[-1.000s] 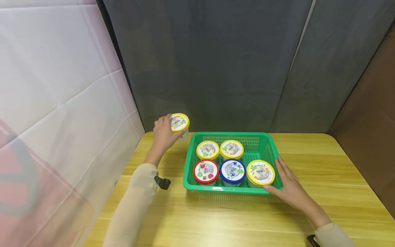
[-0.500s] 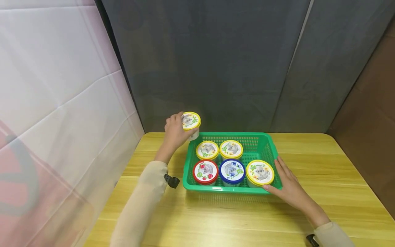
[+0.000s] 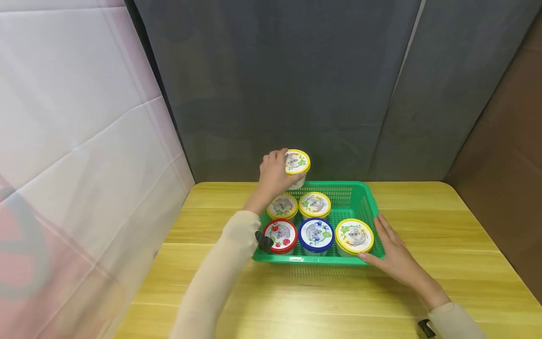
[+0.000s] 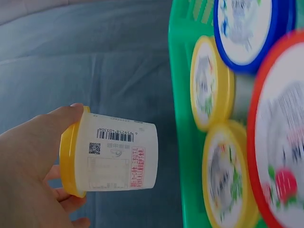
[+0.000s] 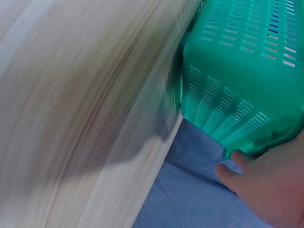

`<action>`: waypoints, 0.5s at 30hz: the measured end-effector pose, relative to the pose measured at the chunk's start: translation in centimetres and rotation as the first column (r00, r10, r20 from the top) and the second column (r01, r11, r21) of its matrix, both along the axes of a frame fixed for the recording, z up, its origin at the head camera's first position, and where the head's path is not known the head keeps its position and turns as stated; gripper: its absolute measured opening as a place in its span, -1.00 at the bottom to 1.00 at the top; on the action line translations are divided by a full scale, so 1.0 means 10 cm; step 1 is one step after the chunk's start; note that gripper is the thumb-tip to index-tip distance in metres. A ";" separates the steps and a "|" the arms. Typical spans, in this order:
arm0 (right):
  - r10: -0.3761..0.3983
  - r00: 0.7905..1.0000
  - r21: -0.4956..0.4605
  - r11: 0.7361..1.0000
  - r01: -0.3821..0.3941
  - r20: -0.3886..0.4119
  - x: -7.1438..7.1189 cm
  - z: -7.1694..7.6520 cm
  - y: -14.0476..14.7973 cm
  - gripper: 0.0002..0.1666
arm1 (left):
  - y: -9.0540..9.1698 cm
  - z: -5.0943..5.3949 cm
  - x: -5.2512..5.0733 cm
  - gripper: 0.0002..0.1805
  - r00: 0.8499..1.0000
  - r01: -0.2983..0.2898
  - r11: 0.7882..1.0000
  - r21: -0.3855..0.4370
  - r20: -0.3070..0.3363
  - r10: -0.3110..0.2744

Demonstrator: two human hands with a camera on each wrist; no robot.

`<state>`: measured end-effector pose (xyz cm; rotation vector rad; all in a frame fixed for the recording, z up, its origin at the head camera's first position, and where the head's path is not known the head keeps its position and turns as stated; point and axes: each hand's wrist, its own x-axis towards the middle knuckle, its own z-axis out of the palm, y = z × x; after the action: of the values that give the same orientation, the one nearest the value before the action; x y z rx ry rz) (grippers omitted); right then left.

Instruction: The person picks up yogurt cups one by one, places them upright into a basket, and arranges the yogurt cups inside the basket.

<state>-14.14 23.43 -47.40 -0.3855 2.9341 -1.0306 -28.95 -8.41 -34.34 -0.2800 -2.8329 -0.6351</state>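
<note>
My left hand [image 3: 272, 176] grips a tub with a yellow lid [image 3: 297, 162] by its lid, above the basket's back rim. In the left wrist view this white tub [image 4: 121, 154] lies tilted sideways to the camera, showing a barcode and printed text. The green plastic basket [image 3: 313, 260] holds a red-lidded tub [image 3: 281, 235], a blue-lidded tub [image 3: 316, 234] and several yellow-lidded tubs [image 3: 354, 236]. My right hand [image 3: 398, 261] rests on the basket's right rim, fingers extended and thumb at the front corner. Its fingertips [image 5: 228, 175] are beside the rim in the right wrist view.
The basket stands on a wooden table [image 3: 313, 301] near its back edge. A dark grey cloth wall [image 3: 271, 84] rises behind it. To the left hangs a pale printed sheet [image 3: 84, 117], and on the right is a brown panel [image 3: 504, 141].
My left hand has carried the yellow-lidded tub rightward, from left of the basket to above its back rim. The right hand and basket have stayed in place.
</note>
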 end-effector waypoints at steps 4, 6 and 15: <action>0.001 1.000 0.001 1.000 -0.001 0.002 0.00 -0.01 -0.02 0.33 | 0.23 -0.02 -0.01 -0.02 0.999 0.041 0.999 -0.033 -0.009 -0.041; 0.001 1.000 0.000 1.000 -0.001 0.002 0.00 -0.01 -0.03 0.33 | 0.33 -0.05 -0.02 -0.03 0.998 0.060 0.997 -0.044 -0.011 -0.061; 0.004 1.000 -0.008 1.000 -0.004 0.003 0.00 -0.02 -0.06 0.33 | 0.69 -0.04 0.01 -0.03 0.988 0.152 0.988 -0.019 -0.003 -0.153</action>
<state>-14.15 22.87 -47.63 -0.3887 2.9265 -1.0415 -28.81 -1.56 -34.76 -0.5050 -2.8341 -0.6364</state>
